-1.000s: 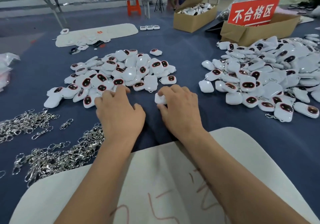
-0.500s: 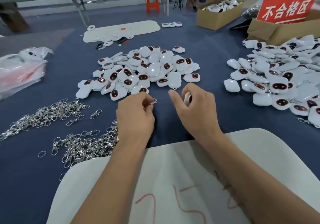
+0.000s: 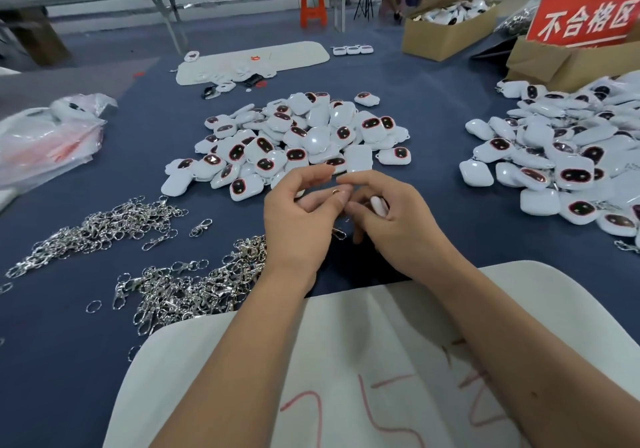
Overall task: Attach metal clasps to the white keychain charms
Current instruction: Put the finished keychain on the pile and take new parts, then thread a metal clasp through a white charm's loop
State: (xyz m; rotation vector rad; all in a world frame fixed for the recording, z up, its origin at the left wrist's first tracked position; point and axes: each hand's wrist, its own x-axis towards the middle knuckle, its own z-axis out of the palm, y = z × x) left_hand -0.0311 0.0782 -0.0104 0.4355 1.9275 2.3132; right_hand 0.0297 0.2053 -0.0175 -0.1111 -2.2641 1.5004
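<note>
Pinching a clasp [image 3: 336,192], left hand [image 3: 298,219]; right hand [image 3: 391,226] curled round a charm [image 3: 378,205] (fingertips meeting).

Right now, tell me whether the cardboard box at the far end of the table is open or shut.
Open. The cardboard box has its flap raised, and white charms show inside over the rim.

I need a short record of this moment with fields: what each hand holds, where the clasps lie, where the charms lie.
left hand: pinches a clasp by its ring
right hand: holds a white charm in curled fingers
loose clasps: heaps on the blue table, beside the left hand
centre pile: charms, just beyond the hands
right pile: charms, some with clasps on
red sign: in a box, far right
</note>
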